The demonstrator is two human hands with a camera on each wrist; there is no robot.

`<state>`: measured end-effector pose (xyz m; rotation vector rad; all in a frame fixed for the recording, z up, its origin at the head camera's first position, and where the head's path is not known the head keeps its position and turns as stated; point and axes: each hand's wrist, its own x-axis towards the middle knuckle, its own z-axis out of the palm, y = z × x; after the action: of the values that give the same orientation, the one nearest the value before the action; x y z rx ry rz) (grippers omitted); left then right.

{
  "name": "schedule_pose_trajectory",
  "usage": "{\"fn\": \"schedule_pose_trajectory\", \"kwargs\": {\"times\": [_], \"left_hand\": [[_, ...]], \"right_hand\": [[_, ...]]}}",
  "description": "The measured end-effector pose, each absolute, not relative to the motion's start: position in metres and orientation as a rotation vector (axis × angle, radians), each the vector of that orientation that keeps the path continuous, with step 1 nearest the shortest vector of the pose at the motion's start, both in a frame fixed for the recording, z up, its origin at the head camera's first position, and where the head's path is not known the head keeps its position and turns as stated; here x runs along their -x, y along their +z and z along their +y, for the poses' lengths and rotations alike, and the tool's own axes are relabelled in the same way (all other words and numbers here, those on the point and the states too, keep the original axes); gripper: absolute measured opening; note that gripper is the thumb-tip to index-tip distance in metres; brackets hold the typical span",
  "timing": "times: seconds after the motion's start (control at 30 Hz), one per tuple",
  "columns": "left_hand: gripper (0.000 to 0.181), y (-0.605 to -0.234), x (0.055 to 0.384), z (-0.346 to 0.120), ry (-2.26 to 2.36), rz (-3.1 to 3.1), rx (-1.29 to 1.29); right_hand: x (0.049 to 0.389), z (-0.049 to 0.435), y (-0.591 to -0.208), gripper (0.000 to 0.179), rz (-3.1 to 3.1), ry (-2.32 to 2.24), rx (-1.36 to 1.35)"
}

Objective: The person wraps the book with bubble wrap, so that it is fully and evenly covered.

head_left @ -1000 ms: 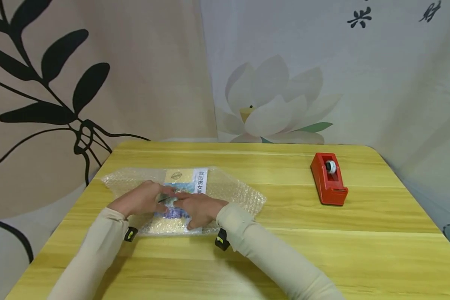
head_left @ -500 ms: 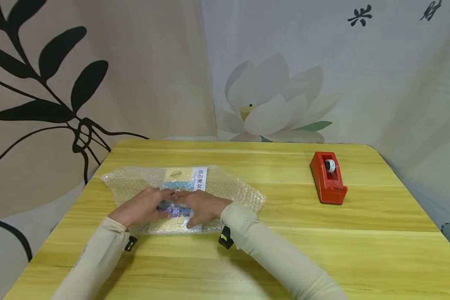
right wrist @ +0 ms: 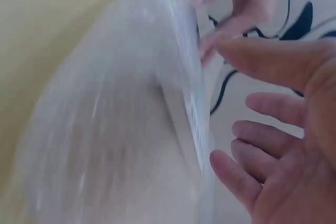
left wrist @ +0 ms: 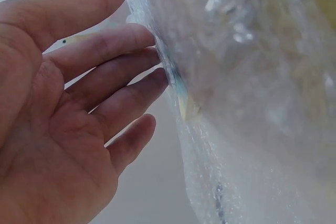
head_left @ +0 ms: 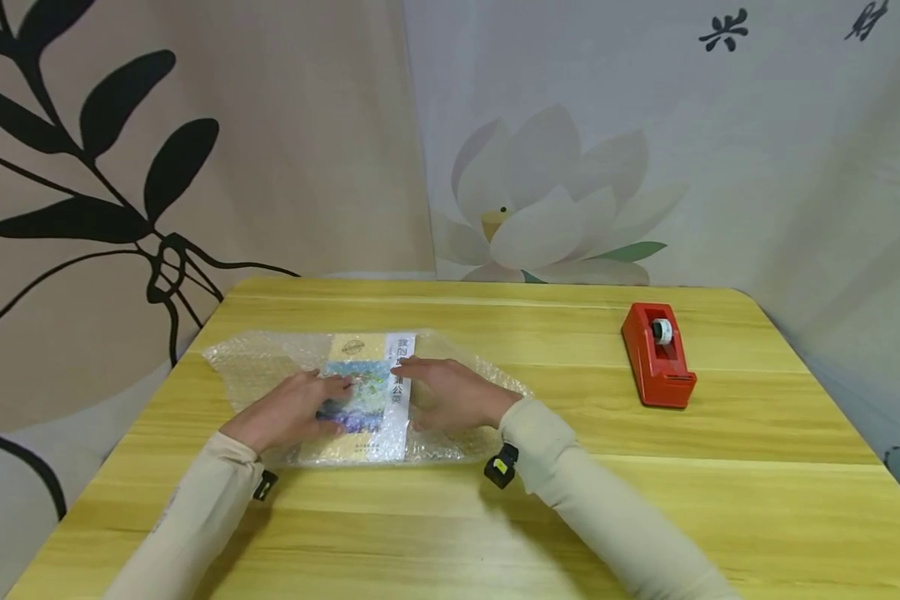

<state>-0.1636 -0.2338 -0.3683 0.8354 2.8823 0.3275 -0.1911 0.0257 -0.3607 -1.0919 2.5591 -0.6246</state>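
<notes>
Shifting rightward from mid-book since the earlier frame, the right hand [head_left: 453, 393] is now reaching over the book's right side, its grip spreading wide; contact is hard to tell. The left hand [head_left: 292, 412], fingers relaxing wide too, is touching the left side. The book [head_left: 369, 392] is lying on the counter [head_left: 390, 525], bubble wrap [head_left: 262, 354] extending both ways; a red tape dispenser [head_left: 658, 357] is sitting well apart.

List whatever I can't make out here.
Head view: part of the book's left edge, behind the left hand; part of its title, behind the right hand; any markings on the tape roll, too small.
Left wrist view: most of the book, behind bubble wrap.
</notes>
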Motion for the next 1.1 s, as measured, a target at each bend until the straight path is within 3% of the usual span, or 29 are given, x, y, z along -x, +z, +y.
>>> {"fn": "schedule_pose_trajectory", "kwargs": {"times": [0.83,1.1], "left_hand": [[0.054,-0.369,0.162,-0.232,0.393,2.861,-0.732],[0.055,-0.369,0.162,-0.233,0.393,2.855,-0.722]], "right_hand": [[0.201,0.128,-0.384,0.069,2.624,-1.14,0.623],[0.197,0.128,-0.395,0.064,2.318,-1.567,0.22]]}}
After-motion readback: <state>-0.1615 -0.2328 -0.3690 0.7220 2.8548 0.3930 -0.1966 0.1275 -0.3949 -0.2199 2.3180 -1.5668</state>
